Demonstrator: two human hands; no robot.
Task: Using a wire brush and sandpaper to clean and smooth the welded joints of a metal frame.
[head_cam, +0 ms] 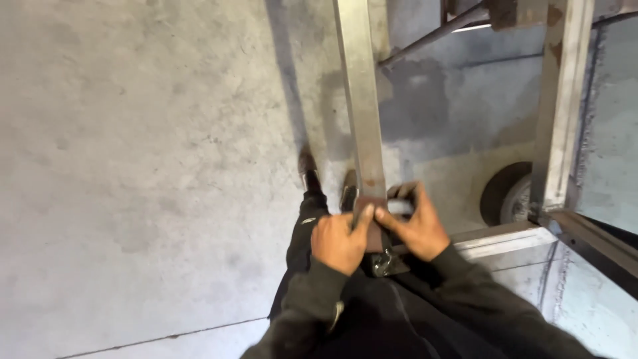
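Long steel tube [362, 100], square section, near end at waist height against body, long axis running straight away from wearer toward frame ahead, far end out of view. Left hand [340, 240] curled shut on rusty brown end piece [373, 223] at tube tip, thumb pressed on top; right hand [417, 228] wrapped round same piece from other side, w/ small metal bit under fingers, kind can't tell. Risk, prob.: tube tipping or sliding off toward shoes [307, 171] on concrete floor [146, 173] if either grip loosens; wheeled metal frame [558, 126] close at right could snag it.

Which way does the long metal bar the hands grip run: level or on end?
Cannot tell: the metal bar runs away from both hands over the concrete floor.
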